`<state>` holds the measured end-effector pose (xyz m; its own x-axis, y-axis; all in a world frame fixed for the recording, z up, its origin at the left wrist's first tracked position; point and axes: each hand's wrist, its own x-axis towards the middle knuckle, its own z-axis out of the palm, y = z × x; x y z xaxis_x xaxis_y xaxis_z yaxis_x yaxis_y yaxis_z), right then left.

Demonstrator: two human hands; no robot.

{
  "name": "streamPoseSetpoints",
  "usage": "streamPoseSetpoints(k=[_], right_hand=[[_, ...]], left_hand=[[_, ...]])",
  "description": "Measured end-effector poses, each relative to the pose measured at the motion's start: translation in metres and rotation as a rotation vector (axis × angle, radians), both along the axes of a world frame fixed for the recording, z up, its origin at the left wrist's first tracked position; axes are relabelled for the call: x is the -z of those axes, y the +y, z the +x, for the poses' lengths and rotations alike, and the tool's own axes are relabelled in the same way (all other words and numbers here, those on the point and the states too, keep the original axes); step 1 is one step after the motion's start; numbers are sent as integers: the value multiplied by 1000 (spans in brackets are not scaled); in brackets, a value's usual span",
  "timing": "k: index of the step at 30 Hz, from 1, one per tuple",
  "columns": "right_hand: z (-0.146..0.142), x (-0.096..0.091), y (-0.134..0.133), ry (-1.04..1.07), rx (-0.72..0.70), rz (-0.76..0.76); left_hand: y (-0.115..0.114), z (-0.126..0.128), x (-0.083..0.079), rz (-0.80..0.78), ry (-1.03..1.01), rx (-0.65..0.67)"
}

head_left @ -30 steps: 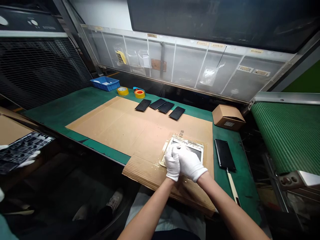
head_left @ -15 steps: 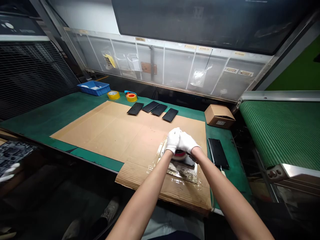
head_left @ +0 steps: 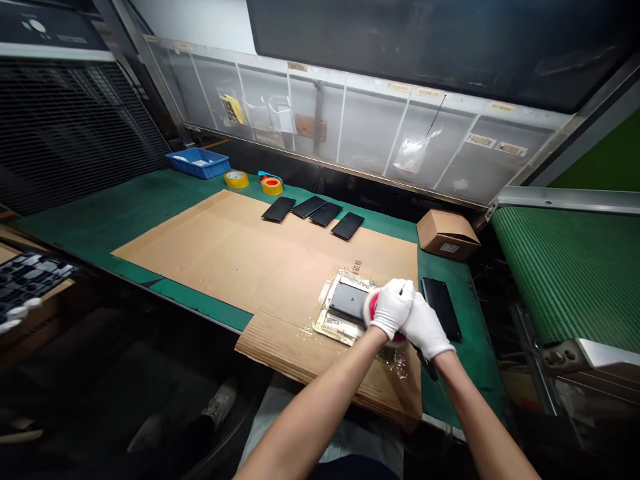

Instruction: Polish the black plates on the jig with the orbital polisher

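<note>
My left hand point(head_left: 391, 308) and my right hand point(head_left: 426, 329), both in white gloves, are pressed together and closed over a red round thing point(head_left: 372, 308); I cannot make out what it is. They sit at the right edge of a dark flat plate point(head_left: 347, 301). The plate lies on a shiny, tape-covered pad point(head_left: 327, 325) on the brown cardboard sheet point(head_left: 240, 247). Just right of my hands, another black plate point(head_left: 444, 305) lies on the green table.
Several black plates point(head_left: 310, 210) lie in a row at the back of the cardboard. Beyond them are two tape rolls point(head_left: 236, 179), a blue tray point(head_left: 199, 162) and a small cardboard box point(head_left: 447, 233). A green conveyor point(head_left: 575, 267) runs on the right. At far left, another person's gloved hand point(head_left: 17, 315) holds a black tray.
My joined hands slid from the plate's near edge up over it, then off to its right side, uncovering the dark plate. The red thing now shows under my left hand.
</note>
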<state>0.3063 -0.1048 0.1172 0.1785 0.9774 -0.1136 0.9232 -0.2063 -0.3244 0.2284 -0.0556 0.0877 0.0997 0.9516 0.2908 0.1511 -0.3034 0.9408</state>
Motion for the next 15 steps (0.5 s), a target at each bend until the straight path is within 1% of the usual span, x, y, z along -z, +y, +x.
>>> streamPoseSetpoints(k=[2,4,6,8,11,13,15], right_hand=[[-8,0,-17,-16,30,-10],[-19,-1,-28,-41,29,-32],[-36,-5,-33,-74,-9,-47],[-56,-11,-32,-110,-79,-46],[-90,-17,-24,-168,-216,-69],[-111,-19,-17,-195,-300,-101],[-128,-19,-8,-193,-363,-92]], left_hand=[[-17,-9,-4,27,29,42],[-29,-23,-7,41,25,32],[-37,-41,-9,58,5,0],[-42,-61,-6,77,-32,-48],[-45,-93,4,83,-99,-133],[-47,-112,11,63,-131,-204],[-46,-129,15,55,-154,-272]])
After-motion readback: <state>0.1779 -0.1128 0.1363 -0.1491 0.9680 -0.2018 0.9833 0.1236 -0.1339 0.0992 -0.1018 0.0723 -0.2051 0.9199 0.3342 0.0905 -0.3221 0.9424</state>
